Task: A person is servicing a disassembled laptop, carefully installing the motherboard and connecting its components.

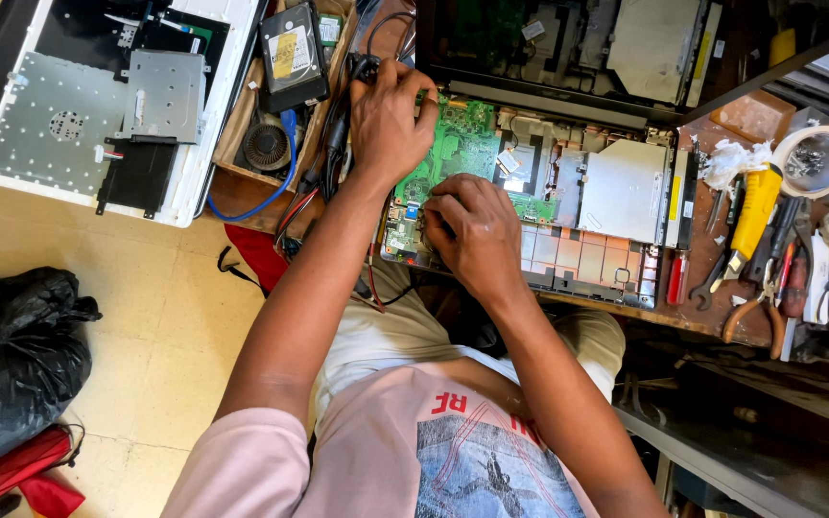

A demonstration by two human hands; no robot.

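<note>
The left hand (390,120) lies knuckles-up on the upper left corner of the green circuit board (458,153), its fingers curled down onto the board's edge beside a bundle of black cables (338,134); whether it pinches anything beneath cannot be told. The right hand (472,235) is bent into a loose fist at the board's lower part, fingertips pressed down near a small connector; what they grip, if anything, is hidden. The board sits inside an opened laptop base (587,240) on the wooden worktop (712,312), next to a silver drive bay (626,187); a hard drive (292,53) and a round fan (267,146) rest in a tray to the left; another dismantled white laptop shell (79,115) lies farther left; a yellow-handled tool (755,206), pliers (750,312) and a red screwdriver (675,280) lie to the right; a black bag (11,355) sits on the tiled floor.
</note>
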